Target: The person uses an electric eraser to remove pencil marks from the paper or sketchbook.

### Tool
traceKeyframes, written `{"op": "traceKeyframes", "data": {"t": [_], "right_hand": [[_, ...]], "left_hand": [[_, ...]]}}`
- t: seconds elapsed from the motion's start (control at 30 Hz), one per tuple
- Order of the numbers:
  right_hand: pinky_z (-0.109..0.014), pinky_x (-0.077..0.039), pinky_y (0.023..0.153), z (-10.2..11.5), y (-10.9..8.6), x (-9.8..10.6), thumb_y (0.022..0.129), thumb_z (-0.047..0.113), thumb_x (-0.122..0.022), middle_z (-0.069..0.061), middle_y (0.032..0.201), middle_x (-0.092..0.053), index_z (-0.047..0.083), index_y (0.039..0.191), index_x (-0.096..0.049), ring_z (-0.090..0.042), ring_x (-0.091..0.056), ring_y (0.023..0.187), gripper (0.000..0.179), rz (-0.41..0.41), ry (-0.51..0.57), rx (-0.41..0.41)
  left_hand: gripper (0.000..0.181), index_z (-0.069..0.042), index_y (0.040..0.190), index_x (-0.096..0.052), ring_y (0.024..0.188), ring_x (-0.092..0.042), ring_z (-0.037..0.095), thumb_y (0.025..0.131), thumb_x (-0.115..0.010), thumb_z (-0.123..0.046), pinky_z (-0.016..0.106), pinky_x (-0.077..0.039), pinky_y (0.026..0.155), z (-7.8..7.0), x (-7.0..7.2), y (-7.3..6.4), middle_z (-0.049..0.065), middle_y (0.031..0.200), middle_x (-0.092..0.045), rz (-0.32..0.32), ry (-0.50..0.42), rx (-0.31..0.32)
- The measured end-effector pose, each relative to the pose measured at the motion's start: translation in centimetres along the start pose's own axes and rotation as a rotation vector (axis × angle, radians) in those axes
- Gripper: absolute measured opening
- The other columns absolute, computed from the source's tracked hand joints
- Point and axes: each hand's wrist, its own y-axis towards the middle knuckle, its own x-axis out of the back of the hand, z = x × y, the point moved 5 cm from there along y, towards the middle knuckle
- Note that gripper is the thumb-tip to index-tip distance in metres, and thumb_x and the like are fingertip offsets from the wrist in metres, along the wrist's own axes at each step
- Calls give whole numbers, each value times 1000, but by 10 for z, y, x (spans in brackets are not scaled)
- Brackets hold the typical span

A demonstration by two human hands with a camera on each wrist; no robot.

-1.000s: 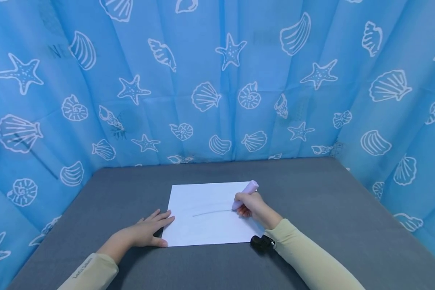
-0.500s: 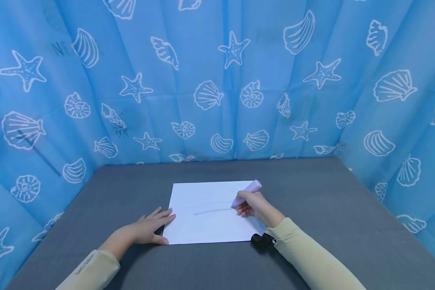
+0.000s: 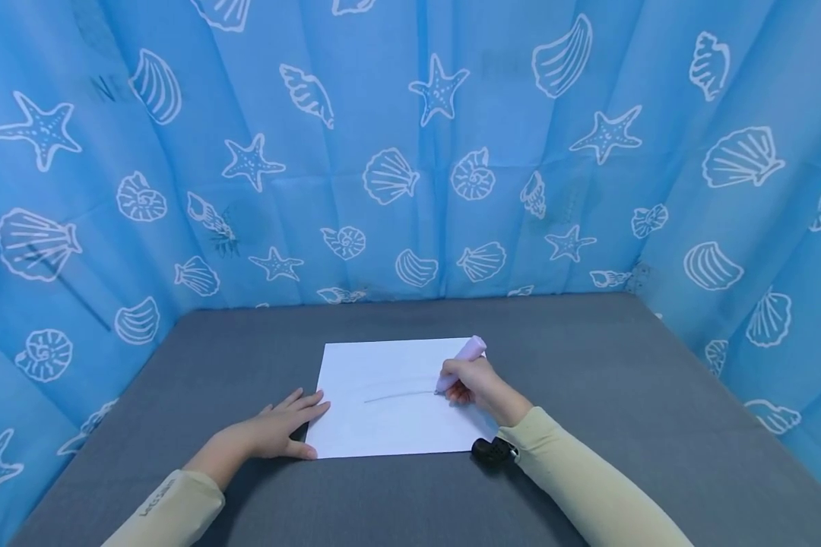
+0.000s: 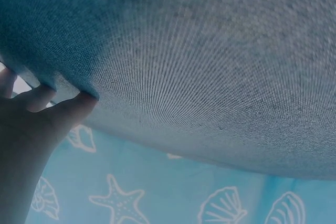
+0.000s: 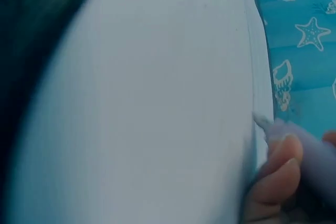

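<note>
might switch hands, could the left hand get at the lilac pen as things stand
Probably yes, by moving across: only the white sheet lies between the left hand and the lilac pen, though the right hand holds it.

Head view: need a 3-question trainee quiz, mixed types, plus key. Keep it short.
1. Multiple choice: which hand holds the lilac pen?
a) left
b) right
c) both

2. Fill in the blank: as the camera sees it, the left hand has its fingertips at the ____ edge of the white paper.

3. True or false: the white paper bears no drawn marks.

Key:
1. b, the right hand.
2. left
3. False; a thin line is drawn on it.
</note>
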Motion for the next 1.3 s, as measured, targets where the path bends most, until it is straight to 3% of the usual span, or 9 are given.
{"op": "traceKeyframes", "data": {"t": [0.37, 0.7, 0.93, 1.3], "right_hand": [[-21, -39, 44, 1, -2, -1, 84, 11, -61, -5, 55, -52, -4, 87, -58, -10, -48, 44, 16, 10, -15, -8], [-22, -45, 49, 1, -2, -1, 87, 12, -58, -8, 63, -55, -7, 97, -58, -12, -50, 51, 21, 36, 26, -10], [-21, -42, 45, -1, -1, 0, 85, 11, -60, -6, 58, -54, -5, 89, -59, -10, -49, 46, 16, -3, 38, -22], [-20, -41, 44, 0, 0, -3, 83, 11, -62, -5, 57, -53, -4, 87, -59, -10, -49, 44, 16, 10, -24, 9]], "left_hand": [[86, -13, 151, -36, 145, -10, 42, 82, -73, -48, 72, -11, 105, -1, 0, -1, 11, 159, -25, -5, 0, 0], [86, -14, 152, -35, 145, -9, 42, 82, -73, -48, 72, -10, 105, 0, 0, 0, 10, 159, -24, 6, -4, 0], [86, -14, 152, -35, 145, -9, 42, 82, -73, -48, 73, -10, 105, 0, 0, 0, 10, 159, -24, 8, -11, -5], [86, -13, 151, -35, 145, -10, 42, 82, -73, -48, 72, -11, 105, 1, 0, 1, 11, 159, -25, 6, -3, -10]]}}
